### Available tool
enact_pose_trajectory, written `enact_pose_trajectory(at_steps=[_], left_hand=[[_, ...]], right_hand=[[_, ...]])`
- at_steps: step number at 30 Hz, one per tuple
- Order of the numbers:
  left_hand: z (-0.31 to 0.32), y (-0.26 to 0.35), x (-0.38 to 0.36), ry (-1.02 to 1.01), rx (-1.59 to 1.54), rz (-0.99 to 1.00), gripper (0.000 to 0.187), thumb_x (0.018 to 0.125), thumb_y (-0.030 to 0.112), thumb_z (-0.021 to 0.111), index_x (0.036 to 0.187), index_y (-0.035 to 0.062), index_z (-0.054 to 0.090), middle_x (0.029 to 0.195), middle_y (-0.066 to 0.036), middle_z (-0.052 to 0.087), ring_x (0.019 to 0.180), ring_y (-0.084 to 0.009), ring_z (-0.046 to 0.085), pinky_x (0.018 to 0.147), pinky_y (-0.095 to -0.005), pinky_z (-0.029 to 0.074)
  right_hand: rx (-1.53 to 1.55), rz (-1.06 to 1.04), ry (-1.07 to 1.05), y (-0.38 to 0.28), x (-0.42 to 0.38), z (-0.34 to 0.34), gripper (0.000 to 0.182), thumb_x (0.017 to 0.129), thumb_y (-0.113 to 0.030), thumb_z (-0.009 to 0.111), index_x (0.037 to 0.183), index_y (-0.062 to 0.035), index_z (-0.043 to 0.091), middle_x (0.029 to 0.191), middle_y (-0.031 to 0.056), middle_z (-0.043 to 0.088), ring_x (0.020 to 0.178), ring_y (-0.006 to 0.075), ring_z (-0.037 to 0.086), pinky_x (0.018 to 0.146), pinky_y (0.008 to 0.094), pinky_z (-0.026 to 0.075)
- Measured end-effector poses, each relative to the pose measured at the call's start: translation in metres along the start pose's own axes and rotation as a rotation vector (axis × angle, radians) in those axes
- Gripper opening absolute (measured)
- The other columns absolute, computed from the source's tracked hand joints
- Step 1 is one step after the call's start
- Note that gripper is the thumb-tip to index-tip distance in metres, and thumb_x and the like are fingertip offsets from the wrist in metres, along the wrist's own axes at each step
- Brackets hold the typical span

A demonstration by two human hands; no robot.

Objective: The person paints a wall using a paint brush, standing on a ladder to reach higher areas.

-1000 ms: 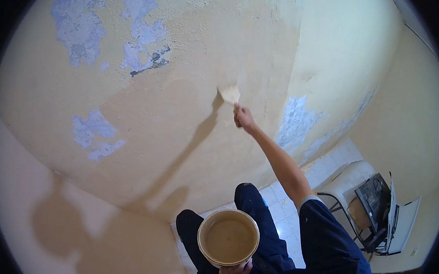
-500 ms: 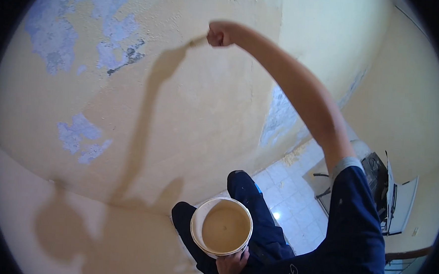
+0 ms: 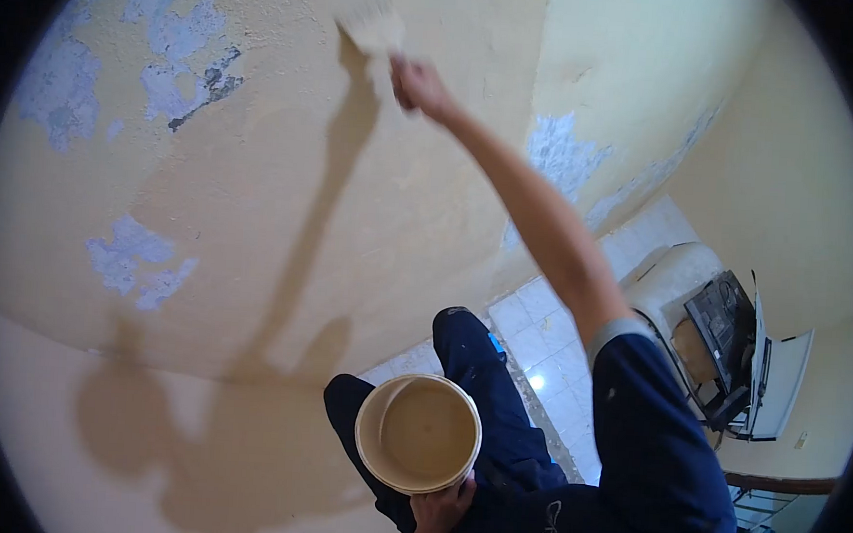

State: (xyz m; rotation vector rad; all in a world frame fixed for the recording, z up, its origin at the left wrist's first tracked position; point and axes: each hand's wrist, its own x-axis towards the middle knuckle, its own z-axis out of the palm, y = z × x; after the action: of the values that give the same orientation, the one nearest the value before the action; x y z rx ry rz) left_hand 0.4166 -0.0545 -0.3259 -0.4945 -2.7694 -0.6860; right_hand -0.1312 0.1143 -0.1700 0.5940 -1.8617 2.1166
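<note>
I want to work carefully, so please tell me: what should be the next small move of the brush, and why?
Probably the right hand should draw the brush slightly left: its bristles are at or very near the wall, and rough, bumpy paint lies on that side. The left hand holds the bucket.

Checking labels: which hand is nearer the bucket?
Left. The left hand touches the bucket on its near side; the right hand is out by the wall with the brush.
</note>
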Motion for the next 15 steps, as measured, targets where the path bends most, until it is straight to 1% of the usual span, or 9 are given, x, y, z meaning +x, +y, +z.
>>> enact_pose_trajectory(at_steps=[1, 2, 5, 7, 9, 12, 13, 14, 15], left_hand=[[0.001, -0.002, -0.001, 0.003, 0.007, -0.001, 0.019, 0.076, 0.027, 0.069, 0.086, 0.0106, 0.071, 0.085, -0.006, 0.069, 0.075, -0.0232, 0.067, 0.063, -0.036, 0.053], [0.001, -0.004, -0.003, -0.003, -0.015, 0.002, 0.021, 0.076, 0.027, 0.069, 0.089, 0.011, 0.071, 0.087, -0.007, 0.069, 0.076, -0.0239, 0.067, 0.063, -0.0366, 0.053], [0.003, -0.007, -0.01, -0.013, -0.018, 0.006, 0.022, 0.076, 0.028, 0.069, 0.091, 0.0111, 0.07, 0.089, -0.007, 0.069, 0.076, -0.0249, 0.066, 0.063, -0.0372, 0.053], [0.004, -0.004, -0.011, -0.005, -0.011, 0.023, 0.022, 0.076, 0.028, 0.069, 0.091, 0.011, 0.07, 0.088, -0.006, 0.069, 0.075, -0.0251, 0.066, 0.063, -0.0372, 0.053], [0.007, -0.002, -0.011, -0.006, -0.042, -0.015, 0.022, 0.076, 0.028, 0.069, 0.089, 0.0102, 0.07, 0.082, -0.007, 0.068, 0.071, -0.0258, 0.066, 0.061, -0.0369, 0.053], [0.008, -0.001, -0.01, 0.073, 0.011, 0.022, 0.02, 0.077, 0.029, 0.068, 0.082, 0.0094, 0.07, 0.074, -0.007, 0.066, 0.065, -0.0256, 0.065, 0.058, -0.0365, 0.052], [0.009, -0.002, -0.011, 0.083, 0.008, 0.031, 0.02, 0.077, 0.029, 0.068, 0.082, 0.0094, 0.07, 0.074, -0.007, 0.066, 0.065, -0.0256, 0.065, 0.058, -0.0365, 0.052], [0.01, -0.002, -0.012, 0.077, 0.041, 0.026, 0.02, 0.077, 0.029, 0.067, 0.079, 0.0095, 0.069, 0.072, -0.006, 0.066, 0.062, -0.0254, 0.064, 0.056, -0.0367, 0.052], [0.01, -0.001, -0.013, 0.067, 0.073, 0.022, 0.02, 0.077, 0.029, 0.067, 0.076, 0.0095, 0.069, 0.069, -0.006, 0.065, 0.06, -0.0251, 0.063, 0.055, -0.0368, 0.052]], right_hand=[[0.083, 0.083, -0.009, 0.035, -0.033, 0.001, 0.05, 0.096, -0.049, 0.04, 0.062, -0.0128, 0.039, 0.05, -0.0031, 0.035, 0.039, 0.0081, 0.032, 0.035, 0.026, 0.027], [0.095, 0.122, 0.014, 0.066, -0.06, 0.002, 0.052, 0.096, -0.048, 0.04, 0.061, -0.0099, 0.041, 0.046, -0.0008, 0.038, 0.036, 0.0083, 0.038, 0.033, 0.0265, 0.029], [0.034, 0.348, 0.067, 0.117, -0.118, 0.003, 0.052, 0.095, -0.047, 0.042, 0.06, -0.0092, 0.041, 0.045, 0.0005, 0.037, 0.034, 0.0102, 0.036, 0.032, 0.0291, 0.028], [-0.048, 0.639, 0.105, 0.151, -0.143, -0.005, 0.046, 0.093, -0.04, 0.046, 0.061, -0.009, 0.04, 0.045, 0.0009, 0.035, 0.033, 0.0121, 0.034, 0.032, 0.0299, 0.027], [0.049, 0.938, 0.035, 0.176, -0.155, -0.031, 0.036, 0.091, -0.032, 0.048, 0.063, -0.0104, 0.039, 0.045, 0.0004, 0.032, 0.033, 0.0125, 0.032, 0.032, 0.0301, 0.026], [0.284, 0.935, 0.109, 0.151, -0.115, -0.071, 0.028, 0.088, -0.025, 0.047, 0.064, -0.0124, 0.038, 0.045, -0.0006, 0.029, 0.034, 0.0115, 0.03, 0.032, 0.0275, 0.024], [0.168, 0.904, 0.206, 0.115, -0.081, -0.073, 0.028, 0.087, -0.024, 0.047, 0.063, -0.0137, 0.038, 0.044, -0.0009, 0.028, 0.035, 0.0116, 0.03, 0.032, 0.0272, 0.022], [0.121, 0.738, -0.101, 0.081, -0.046, -0.09, 0.029, 0.084, -0.021, 0.051, 0.06, -0.0147, 0.036, 0.044, -0.001, 0.029, 0.034, 0.012, 0.029, 0.032, 0.0273, 0.022], [0.224, 0.772, -0.277, 0.043, -0.005, -0.105, 0.028, 0.069, -0.007, 0.057, 0.054, -0.0164, 0.035, 0.045, -0.0031, 0.031, 0.035, 0.0104, 0.031, 0.033, 0.0262, 0.023]])
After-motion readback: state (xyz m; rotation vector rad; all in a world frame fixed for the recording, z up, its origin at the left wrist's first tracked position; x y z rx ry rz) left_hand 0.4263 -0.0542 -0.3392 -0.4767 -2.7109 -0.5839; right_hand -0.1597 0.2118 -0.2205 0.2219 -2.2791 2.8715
